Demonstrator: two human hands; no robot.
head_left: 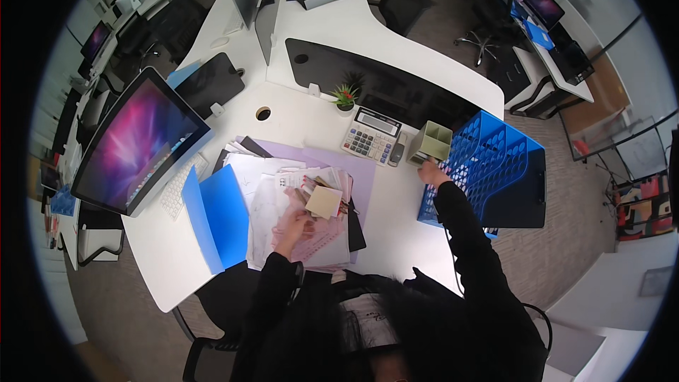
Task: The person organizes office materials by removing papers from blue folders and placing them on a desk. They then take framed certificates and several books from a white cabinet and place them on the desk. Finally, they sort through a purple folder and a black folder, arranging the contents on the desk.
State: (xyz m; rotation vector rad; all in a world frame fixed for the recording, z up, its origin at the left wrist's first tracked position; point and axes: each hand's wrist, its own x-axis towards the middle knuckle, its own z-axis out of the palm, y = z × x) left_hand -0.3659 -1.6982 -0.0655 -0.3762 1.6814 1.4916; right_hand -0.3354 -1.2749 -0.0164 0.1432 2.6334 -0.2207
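My right hand (pixel 432 172) is closed at the near lower edge of a green desk organizer (pixel 431 142) with open compartments, just left of a blue slotted file rack (pixel 488 152). My left hand (pixel 293 226) has its fingers curled over a pink, see-through sheet-like thing (pixel 318 235) on a pile of papers (pixel 262 201). What those fingers hold, if anything, is hidden. Just beyond that hand, a pale yellow sticky-note pad (pixel 324 201) lies on top of several pens or pencils, which are too small to make out fully.
A calculator (pixel 371 136), a dark handheld item (pixel 397 153) and a potted plant (pixel 344 97) stand along the dark desk divider (pixel 382 88). An open blue folder (pixel 221 212) stands left of the papers. Beyond it are a keyboard (pixel 180 187) and a monitor (pixel 141 141).
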